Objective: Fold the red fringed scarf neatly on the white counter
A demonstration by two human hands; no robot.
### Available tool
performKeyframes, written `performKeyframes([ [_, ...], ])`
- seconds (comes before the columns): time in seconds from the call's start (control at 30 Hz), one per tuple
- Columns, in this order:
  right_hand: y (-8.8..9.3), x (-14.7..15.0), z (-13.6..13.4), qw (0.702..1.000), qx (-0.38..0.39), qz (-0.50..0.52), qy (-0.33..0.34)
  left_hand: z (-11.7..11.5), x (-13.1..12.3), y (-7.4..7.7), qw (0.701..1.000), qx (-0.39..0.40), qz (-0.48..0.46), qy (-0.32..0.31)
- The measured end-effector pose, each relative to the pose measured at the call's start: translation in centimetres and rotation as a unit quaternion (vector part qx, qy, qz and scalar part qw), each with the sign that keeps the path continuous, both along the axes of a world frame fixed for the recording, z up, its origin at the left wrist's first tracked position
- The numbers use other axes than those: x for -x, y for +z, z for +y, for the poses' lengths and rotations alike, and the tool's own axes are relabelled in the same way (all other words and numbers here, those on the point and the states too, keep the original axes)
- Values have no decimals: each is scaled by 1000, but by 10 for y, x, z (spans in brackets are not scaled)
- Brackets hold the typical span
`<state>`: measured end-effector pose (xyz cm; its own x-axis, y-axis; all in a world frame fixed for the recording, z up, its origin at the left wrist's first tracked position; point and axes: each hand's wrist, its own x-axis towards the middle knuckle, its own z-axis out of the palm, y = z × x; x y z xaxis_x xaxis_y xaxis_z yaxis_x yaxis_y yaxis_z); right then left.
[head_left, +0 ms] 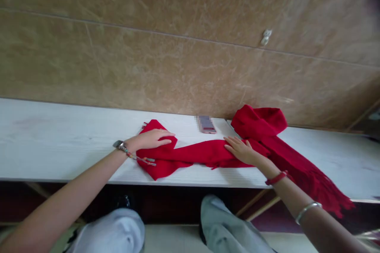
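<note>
A red scarf (204,152) lies partly folded along a white wood-grain bench top (59,138). My left hand (152,139) rests flat on its folded left end, fingers stretched out to the right. Farther right, my right hand (240,150) lies palm down on the scarf's narrower stretch, fingers spread. Beyond that hand, the red cloth forms a loop (258,121) near the wall, and a fringed end (323,185) hangs over the front edge. Neither hand grips the cloth.
A phone (208,125) lies behind the scarf, close to the brown marbled wall (178,71). A small white cat-shaped piece (266,37) is on the wall. My knees (228,225) are below the front edge.
</note>
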<state>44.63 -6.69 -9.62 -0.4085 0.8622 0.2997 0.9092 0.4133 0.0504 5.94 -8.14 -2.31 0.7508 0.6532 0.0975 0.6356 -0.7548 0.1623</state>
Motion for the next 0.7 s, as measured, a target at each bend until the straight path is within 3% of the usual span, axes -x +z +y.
performKeyframes([
  [0.1,18,36,7,997,-28,66,7,13,58,5,995,-40,-54,80],
  [0.2,40,105,-1,987,23,94,132,14,100,-3,993,-39,-56,99],
  [0.27,49,152,-11,973,72,80,203,12,112,-14,994,-24,-33,99],
  [0.37,51,201,-23,959,133,58,242,10,115,-27,993,-15,-12,117],
  [0.5,51,220,-28,946,196,38,257,16,117,-20,993,25,-40,112],
  [0.6,53,217,-28,937,234,32,258,18,128,2,975,51,-169,136],
  [0.7,48,214,-28,945,235,54,220,11,144,24,934,15,-296,197],
])
